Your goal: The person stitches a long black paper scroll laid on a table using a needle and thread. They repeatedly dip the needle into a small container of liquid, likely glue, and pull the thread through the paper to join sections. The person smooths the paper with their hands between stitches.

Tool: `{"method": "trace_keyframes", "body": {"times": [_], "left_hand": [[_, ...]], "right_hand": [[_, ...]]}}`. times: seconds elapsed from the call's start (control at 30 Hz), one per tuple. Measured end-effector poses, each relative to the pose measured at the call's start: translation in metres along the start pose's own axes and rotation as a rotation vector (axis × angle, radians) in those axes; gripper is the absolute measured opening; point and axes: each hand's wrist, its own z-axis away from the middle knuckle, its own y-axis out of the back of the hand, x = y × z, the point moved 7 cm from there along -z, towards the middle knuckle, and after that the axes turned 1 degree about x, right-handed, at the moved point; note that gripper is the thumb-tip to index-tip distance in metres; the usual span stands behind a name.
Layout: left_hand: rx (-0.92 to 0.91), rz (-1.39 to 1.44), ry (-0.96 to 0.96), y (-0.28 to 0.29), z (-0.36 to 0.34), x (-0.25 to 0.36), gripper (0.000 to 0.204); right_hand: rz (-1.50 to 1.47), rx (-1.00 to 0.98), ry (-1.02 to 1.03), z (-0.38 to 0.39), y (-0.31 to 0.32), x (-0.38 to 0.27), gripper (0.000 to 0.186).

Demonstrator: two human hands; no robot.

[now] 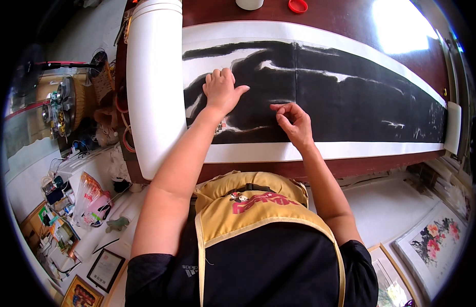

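My left hand (pixel 224 92) lies palm down on a long painting (pixel 350 110) of black ink with pale streaks, mounted with white borders, its thumb stretched out to the right. My right hand (pixel 291 123) is over the dark middle, right of the left one and near a vertical seam, with fingers curled and thumb close to the index finger; whether anything small sits between them I cannot make out. A thick white paper roll (pixel 156 77) lies across the painting's left end, just left of my left forearm. A small red seal mark shows by that forearm.
The dark red wooden table (pixel 340 15) carries a white container (pixel 249 3) and a red lid (pixel 297 5) beyond the painting. A narrow white roll (pixel 452 128) is at the right end. Cluttered shelves and plastic bags (pixel 89 199) fill the lower left; a flower painting (pixel 435 240) stands lower right.
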Motion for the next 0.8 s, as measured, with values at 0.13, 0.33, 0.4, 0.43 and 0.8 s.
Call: {"method": "trace_keyframes", "body": {"times": [0.13,0.33,0.4,0.43,0.8], "left_hand": [[-0.127,0.116,0.006,-0.009,-0.010,-0.025,0.037],[-0.172,0.039,0.102,-0.003,-0.008,-0.009,0.042],[-0.198,0.033,0.117,-0.001,-0.008,-0.007,0.044],[-0.211,0.030,0.124,0.000,-0.008,-0.006,0.045],[-0.249,0.055,0.206,0.000,-0.008,-0.001,0.046]], "right_hand": [[-0.119,0.001,-0.006,-0.002,0.002,0.010,0.003],[-0.124,0.005,0.002,-0.003,0.005,0.015,0.003],[-0.117,0.003,0.004,-0.004,0.005,0.015,0.003],[-0.116,0.004,0.000,-0.004,0.005,0.016,0.003],[-0.077,-0.016,-0.025,-0.007,0.003,0.015,0.003]]}}
